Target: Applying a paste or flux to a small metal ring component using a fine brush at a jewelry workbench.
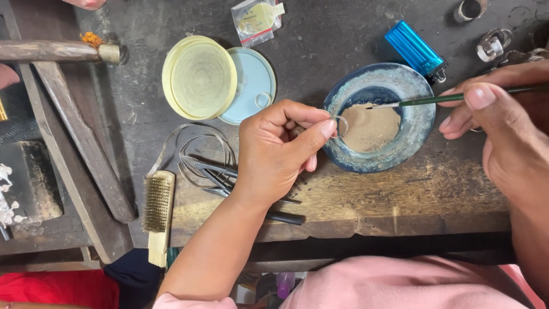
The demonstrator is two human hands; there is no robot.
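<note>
Blue-rimmed dish (420, 123), tan paste; green brush (452, 98); blue lighter (414, 48)

Your left hand (274, 150) sits at the middle of the workbench (354, 200), pinching a small ring (341, 126) over the near-left rim of the dish (377, 117). Your right hand (503, 123) is right of the dish, its brush (452, 98) reaching left over the powder (369, 127) inside. Behind the dish lies a lighter (414, 48). Left of it, 2 lids (217, 80) overlap. Under your left wrist lie pliers (211, 171) on a metal strip (194, 151); a wire brush (157, 214) lies further left, at the near edge.
</note>
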